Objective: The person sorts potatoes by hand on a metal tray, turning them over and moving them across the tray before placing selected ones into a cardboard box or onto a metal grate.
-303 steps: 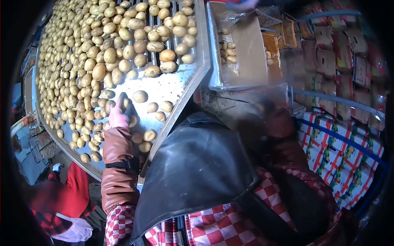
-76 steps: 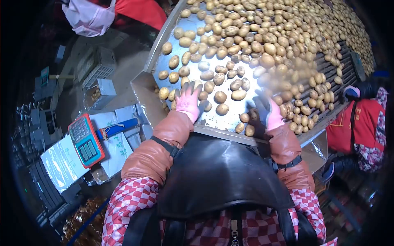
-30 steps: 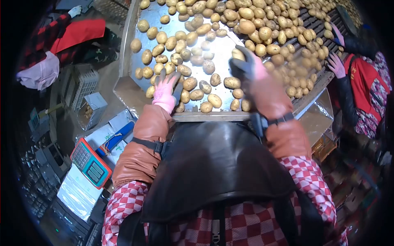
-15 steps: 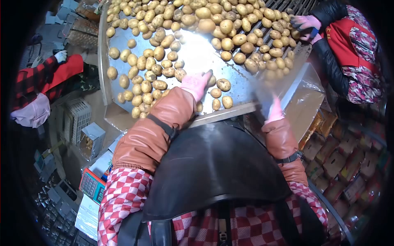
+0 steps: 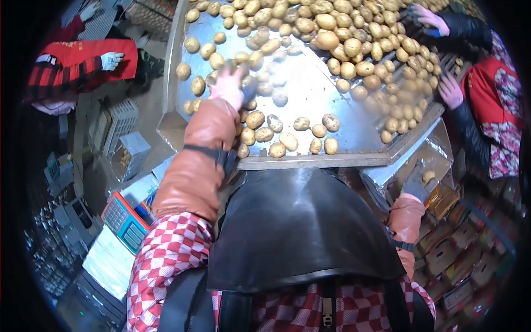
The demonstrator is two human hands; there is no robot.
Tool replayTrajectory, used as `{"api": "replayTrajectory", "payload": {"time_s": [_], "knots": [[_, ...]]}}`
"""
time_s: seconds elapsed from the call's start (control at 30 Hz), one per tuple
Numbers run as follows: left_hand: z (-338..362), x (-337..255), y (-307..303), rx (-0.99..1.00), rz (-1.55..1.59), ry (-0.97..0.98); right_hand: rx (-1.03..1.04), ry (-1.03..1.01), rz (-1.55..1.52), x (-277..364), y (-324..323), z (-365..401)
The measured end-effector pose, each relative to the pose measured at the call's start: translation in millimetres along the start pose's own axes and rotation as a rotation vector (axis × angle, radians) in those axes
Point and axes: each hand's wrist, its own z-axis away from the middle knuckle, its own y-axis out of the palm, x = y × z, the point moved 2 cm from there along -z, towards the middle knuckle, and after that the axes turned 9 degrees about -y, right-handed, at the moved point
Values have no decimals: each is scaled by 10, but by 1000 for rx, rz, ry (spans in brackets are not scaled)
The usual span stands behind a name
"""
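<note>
My left hand (image 5: 229, 88), in a pink glove with dark fingertips, reaches over potatoes on the left of the metal sorting table (image 5: 343, 127). Its fingers are spread and blurred by motion, right at a dirt-marked potato (image 5: 212, 79). Off the table's front right corner, my right hand (image 5: 416, 185) is over a plastic-lined box (image 5: 398, 166), grey palm side showing and fingers apart. One potato (image 5: 428, 176) shows between its fingers and thumb, loosely against the glove. Several potatoes (image 5: 288, 140) lie scattered near the table's front edge.
A large heap of potatoes (image 5: 354, 47) covers the back and right, partly over slats. A co-worker's gloved hand (image 5: 451, 91) is at the right edge. Another person in a red apron (image 5: 119, 52) stands left. A scale (image 5: 124, 221) and cardboard boxes (image 5: 442, 257) flank me.
My left hand has moved left and farther over the table. The right hand has gone from the table's edge down to the box. The view has shifted; fewer potatoes lie at the left.
</note>
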Motion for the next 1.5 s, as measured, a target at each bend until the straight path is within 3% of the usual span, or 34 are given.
{"api": "replayTrajectory", "payload": {"time_s": [0.03, 0.07, 0.1, 0.13, 0.2, 0.23, 0.27, 0.3, 0.33, 0.4, 0.43, 0.47, 0.57, 0.6, 0.67, 0.7, 0.73, 0.8, 0.83, 0.9, 0.93, 1.0, 1.07, 1.13, 1.17, 1.2, 1.23, 1.27, 1.3, 1.33, 1.4, 1.43, 1.47, 1.5], "knots": [[110, 196, 316, 31, -168, 138, -60, -17, 238, 63, -32, -23], [406, 129, 172, 107, 50, 148, -134, 23, -346, -109, -403, -95], [618, 214, 120, 75, 51, 156, -199, 51, -933, -217, -746, -176], [763, 285, 97, 41, 49, 168, -216, 46, -933, -226, -1027, -350], [1004, 376, 114, -65, 77, -66, -207, 656, -2827, -217, -1333, -715], [1080, 405, 99, -12, 105, -184, -245, 495, -2991, -265, -1415, -803], [1172, 453, 256, -214, 164, -141, -134, 449, -3166, -315, -1485, -936], [1217, 344, 232, -131, 169, -62, 4, 416, -3327, -372, -1564, -1066], [1264, 201, 184, -47, 176, 15, 13, 385, -3324, -508, -1707, -1156], [1405, -7, 111, 14, -56, 324, 422, 389, -3244, -659, -1986, -1275], [1451, 106, 142, 123, 5, 339, 363, 132, -3305, -540, -1887, -1370], [1506, 217, 140, 114, 7, 322, 362, 101, -3299, -538, -1870, -1414], [1635, 493, 246, -61, 265, -104, 405, 68, -2877, -534, -1846, -1461], [1645, 440, 219, -66, 269, -115, 536, 66, -2702, -511, -1822, -1493], [1564, 302, 152, 17, 107, -346, 310, -122, -2397, -36, -1658, -1644], [1524, 212, 251, -17, -10, -112, 106, -246, -2160, 117, -1732, -1679], [1497, 117, 343, -70, 29, 167, 338, -235, -2058, -246, -2337, -1625], [1400, 101, 257, 40, -81, 307, 225, -497, -1920, -377, -2739, -1692], [1393, 182, 324, 34, -83, 307, 217, -496, -1921, -377, -2725, -1788], [1411, 457, 360, -73, 135, -78, 282, -774, -2551, -354, -2754, -1908], [1447, 523, 302, -61, 85, -217, 354, -763, -2637, -402, -2749, -1938], [1386, 598, 145, -163, 123, -244, 231, -628, -2637, -406, -2693, -2051], [1143, 464, -183, -227, 180, -143, 197, -586, -2737, -347, -2692, -2147], [681, 272, -298, 22, 322, -276, 190, -598, -2625, -562, -2943, -2109], [447, 228, -248, 82, 297, -307, 171, -646, -2726, -557, -3019, -2081], [285, 171, -194, 142, 273, -336, -22, -722, -2554, -464, -3012, -2127], [221, 58, -360, 226, 196, -368, -80, -737, -2499, -397, -3003, -2163], [53, 206, -134, 244, 179, -341, -138, -754, -2443, -348, -2981, -2210], [-11, 296, -93, 247, 217, -303, -87, -709, -2468, -335, -2953, -2253], [-45, 328, -113, 255, 252, -267, 143, -595, -2603, -528, -3025, -2201], [-65, 305, -60, 214, 247, -221, 165, -540, -2611, -539, -2932, -2276], [-95, 285, 6, 164, 187, -180, -3, -584, -2630, -526, -2900, -2289], [-132, 258, 64, 112, 129, -139, 2, -571, -2639, -502, -2849, -2277], [-170, 195, 77, 112, 149, -175, 136, -606, -2714, -550, -2842, -2240]]}}
